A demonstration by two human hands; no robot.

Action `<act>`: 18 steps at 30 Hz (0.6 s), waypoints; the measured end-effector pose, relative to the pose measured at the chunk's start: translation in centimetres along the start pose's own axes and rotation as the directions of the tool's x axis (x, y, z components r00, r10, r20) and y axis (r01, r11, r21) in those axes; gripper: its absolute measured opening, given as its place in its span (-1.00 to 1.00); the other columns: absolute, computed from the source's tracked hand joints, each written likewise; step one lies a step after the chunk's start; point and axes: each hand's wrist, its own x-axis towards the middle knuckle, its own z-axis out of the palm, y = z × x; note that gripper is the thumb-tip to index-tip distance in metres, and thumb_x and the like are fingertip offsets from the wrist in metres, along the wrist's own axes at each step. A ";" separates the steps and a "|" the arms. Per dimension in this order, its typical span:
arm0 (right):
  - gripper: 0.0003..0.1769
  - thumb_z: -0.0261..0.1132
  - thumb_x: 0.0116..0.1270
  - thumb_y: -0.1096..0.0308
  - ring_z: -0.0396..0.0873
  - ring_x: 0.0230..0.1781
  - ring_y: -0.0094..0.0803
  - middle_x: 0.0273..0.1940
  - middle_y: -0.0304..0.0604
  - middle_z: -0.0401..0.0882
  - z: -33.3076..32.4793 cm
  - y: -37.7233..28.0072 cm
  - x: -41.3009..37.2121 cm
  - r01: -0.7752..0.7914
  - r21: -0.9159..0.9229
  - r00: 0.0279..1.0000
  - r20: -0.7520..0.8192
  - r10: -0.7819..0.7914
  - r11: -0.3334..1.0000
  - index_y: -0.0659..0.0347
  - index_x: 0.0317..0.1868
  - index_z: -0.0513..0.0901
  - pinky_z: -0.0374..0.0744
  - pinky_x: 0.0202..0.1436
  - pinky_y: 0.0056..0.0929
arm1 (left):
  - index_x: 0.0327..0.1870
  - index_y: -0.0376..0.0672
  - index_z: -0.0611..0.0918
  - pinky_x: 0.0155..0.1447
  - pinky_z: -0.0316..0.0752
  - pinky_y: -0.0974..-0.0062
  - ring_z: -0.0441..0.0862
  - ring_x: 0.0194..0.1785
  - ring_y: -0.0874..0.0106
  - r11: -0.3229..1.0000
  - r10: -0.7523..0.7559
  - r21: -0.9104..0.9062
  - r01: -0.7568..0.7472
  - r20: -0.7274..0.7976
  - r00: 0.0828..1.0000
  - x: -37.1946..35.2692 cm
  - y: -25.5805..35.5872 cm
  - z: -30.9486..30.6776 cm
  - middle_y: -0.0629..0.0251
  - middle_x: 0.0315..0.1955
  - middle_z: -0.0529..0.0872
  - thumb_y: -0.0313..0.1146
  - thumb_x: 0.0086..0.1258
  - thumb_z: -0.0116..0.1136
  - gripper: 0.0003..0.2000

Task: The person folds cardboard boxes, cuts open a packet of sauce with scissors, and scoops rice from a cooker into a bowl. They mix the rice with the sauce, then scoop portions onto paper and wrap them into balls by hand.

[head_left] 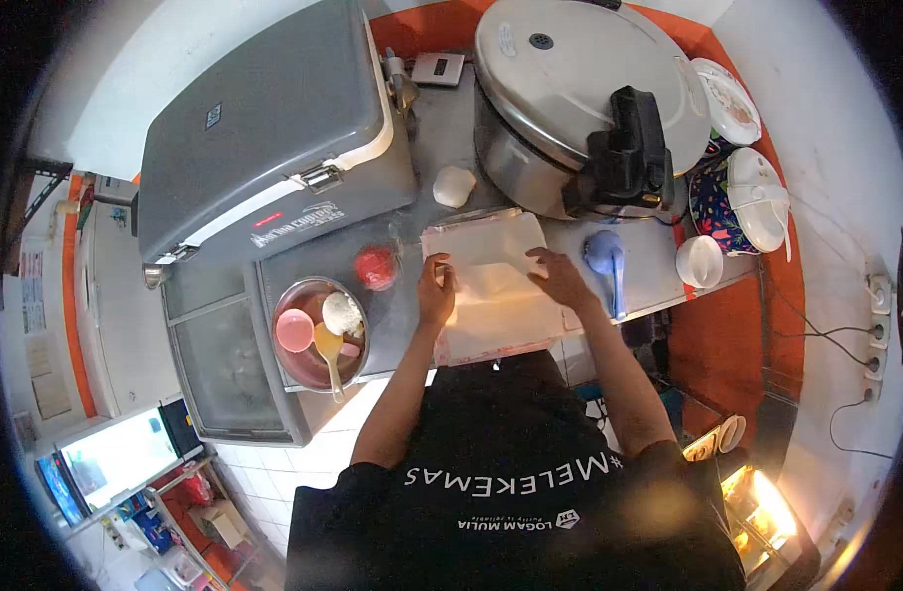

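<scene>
A pale, translucent paper sheet (pixel 501 320) with red printing along its edges lies in front of me at the counter's front edge, a raised fold across its middle. My left hand (pixel 436 291) is at the sheet's left side, thumb and fingers closed on it. On the opposite side my right hand (pixel 560 279) has its bent fingers pinched at the paper. To the left of my left hand sits a round red thing (pixel 376 267). A pale, rounded lump (pixel 453 186) rests behind the sheet. Right of my right hand is a blue-purple ladle-like scoop (pixel 605 258).
A metal bowl (pixel 286 366) holds a pink cup, white contents and a yellow scoop. Behind stand a large grey cooler box (pixel 264 128) and a big steel pressure cooker (pixel 589 79). A white cup (pixel 700 262) and patterned lidded containers (pixel 732 202) line the right side.
</scene>
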 end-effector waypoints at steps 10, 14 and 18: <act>-0.54 0.14 0.30 0.50 0.37 0.30 0.08 0.23 0.02 0.49 3.2 -7.0 -1.5 0.004 0.066 0.960 -0.281 0.015 0.998 0.22 0.23 0.54 0.34 0.43 0.06 | 0.16 -0.10 0.52 -0.12 0.58 0.01 0.70 -0.15 -0.07 0.910 0.086 0.407 -0.075 -0.008 0.996 -0.4 -1.3 0.9 0.01 -0.20 0.73 -0.48 0.44 0.12 -0.71; -0.24 0.15 0.29 0.51 0.03 0.57 0.19 0.56 0.22 0.01 6.9 -9.4 -2.7 0.105 -0.380 0.994 0.023 -0.104 0.919 0.28 0.53 0.21 0.16 0.55 0.16 | 0.18 -0.19 0.53 -0.08 0.60 0.14 0.71 -0.14 0.01 0.796 -0.037 0.601 0.064 -0.057 0.998 -1.6 1.0 -0.7 -0.01 -0.26 0.74 -0.47 0.48 0.08 -0.72; -0.11 0.17 0.21 0.52 -0.08 0.62 0.16 0.60 0.22 -0.12 7.1 -10.0 -3.0 0.102 -0.427 0.995 0.056 -0.087 0.898 0.27 0.58 0.07 0.06 0.59 0.16 | 0.12 -0.29 0.55 -0.16 0.66 0.28 0.77 -0.24 0.13 0.718 -0.204 0.688 0.104 0.066 0.977 -4.6 -1.3 -2.3 -0.01 -0.34 0.75 -0.37 0.49 0.15 -0.72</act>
